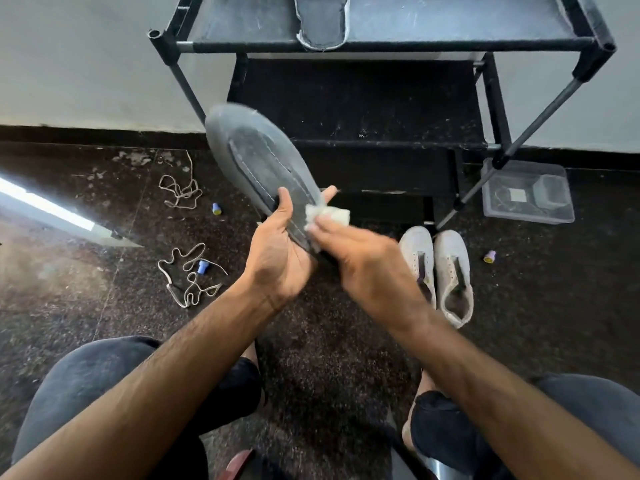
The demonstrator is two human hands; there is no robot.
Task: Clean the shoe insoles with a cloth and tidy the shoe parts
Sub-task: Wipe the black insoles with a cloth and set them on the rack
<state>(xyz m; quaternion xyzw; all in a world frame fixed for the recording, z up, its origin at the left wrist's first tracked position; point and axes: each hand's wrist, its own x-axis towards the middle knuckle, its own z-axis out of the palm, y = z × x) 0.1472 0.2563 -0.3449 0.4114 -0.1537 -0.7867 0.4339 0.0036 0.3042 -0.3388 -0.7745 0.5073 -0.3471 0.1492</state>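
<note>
Left grip (277, 251) holds dusty grey insole (256, 161), seemingly stitched.

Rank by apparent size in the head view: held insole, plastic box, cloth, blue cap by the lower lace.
1. insole
2. plastic box, though it lies farther away, so the ranking is unsure
3. cloth, partly hidden
4. blue cap

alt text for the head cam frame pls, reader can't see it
A person's left hand holds a grey insole up while the right hand presses a white cloth against it. On the dark floor lie two loose laces, a pair of white shoes and a clear plastic box; a second insole rests on a black rack.
</note>
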